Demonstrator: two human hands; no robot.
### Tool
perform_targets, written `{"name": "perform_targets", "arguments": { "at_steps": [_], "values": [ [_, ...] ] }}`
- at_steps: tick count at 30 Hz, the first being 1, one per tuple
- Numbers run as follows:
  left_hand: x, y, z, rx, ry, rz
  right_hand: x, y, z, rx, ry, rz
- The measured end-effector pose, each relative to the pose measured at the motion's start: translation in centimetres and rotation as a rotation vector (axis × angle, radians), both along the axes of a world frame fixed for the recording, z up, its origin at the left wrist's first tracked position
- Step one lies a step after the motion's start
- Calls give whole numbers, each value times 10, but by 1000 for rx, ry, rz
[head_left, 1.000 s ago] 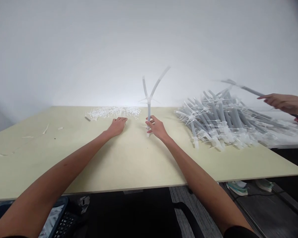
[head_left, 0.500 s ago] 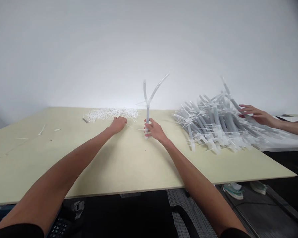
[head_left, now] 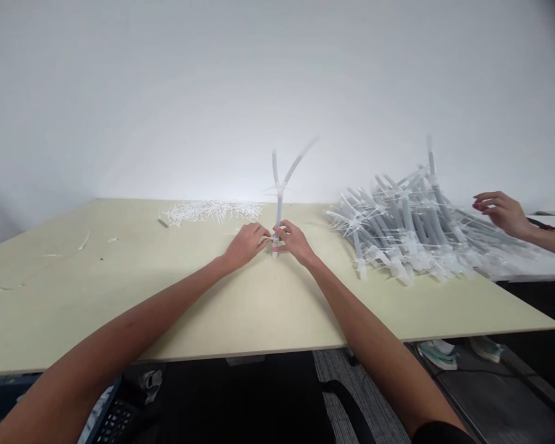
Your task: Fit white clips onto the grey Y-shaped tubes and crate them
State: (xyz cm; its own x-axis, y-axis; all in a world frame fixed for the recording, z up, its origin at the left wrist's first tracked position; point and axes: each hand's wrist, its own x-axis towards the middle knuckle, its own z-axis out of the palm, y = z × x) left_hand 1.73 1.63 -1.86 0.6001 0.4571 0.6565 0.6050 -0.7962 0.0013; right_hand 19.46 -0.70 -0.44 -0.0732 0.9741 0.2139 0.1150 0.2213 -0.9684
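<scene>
A Y-shaped, translucent grey tube (head_left: 280, 206) stands upright near the middle of the table, its two branches pointing up and blurred. My right hand (head_left: 296, 242) closes its fingers around the lower stem. From the left, my left hand (head_left: 246, 245) meets the stem at the same height, its fingertips pinched on a thin white cable tie (head_left: 269, 238) at the tube's lower end. The fingers partly cover that tie. Behind my left hand lies a loose pile of white cable ties (head_left: 213, 211).
A large heap of similar tubes with ties (head_left: 411, 228) covers the table's right side. Another person's hand (head_left: 504, 213) hovers beyond it. A small grey strip (head_left: 162, 223) and scattered ties (head_left: 84, 240) lie left. The table's front edge (head_left: 240, 357) runs below my forearms.
My left hand has moved right from beside the tie pile to the tube's stem. The other person's hand has let go of a tube on the heap and drawn back right.
</scene>
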Motion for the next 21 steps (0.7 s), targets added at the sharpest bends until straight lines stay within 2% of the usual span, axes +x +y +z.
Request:
{"name": "perform_targets", "arguments": {
  "at_steps": [6, 14, 21],
  "values": [
    [22, -13, -4, 5, -11, -76, -4, -3, -2, 27, 17, 34],
    [23, -9, -13, -1, -110, -47, -3, 1, -4, 19, 45, 15],
    [25, -6, -10, -82, -132, -95, -1, 4, -7, 11, 63, 13]
  ]
}}
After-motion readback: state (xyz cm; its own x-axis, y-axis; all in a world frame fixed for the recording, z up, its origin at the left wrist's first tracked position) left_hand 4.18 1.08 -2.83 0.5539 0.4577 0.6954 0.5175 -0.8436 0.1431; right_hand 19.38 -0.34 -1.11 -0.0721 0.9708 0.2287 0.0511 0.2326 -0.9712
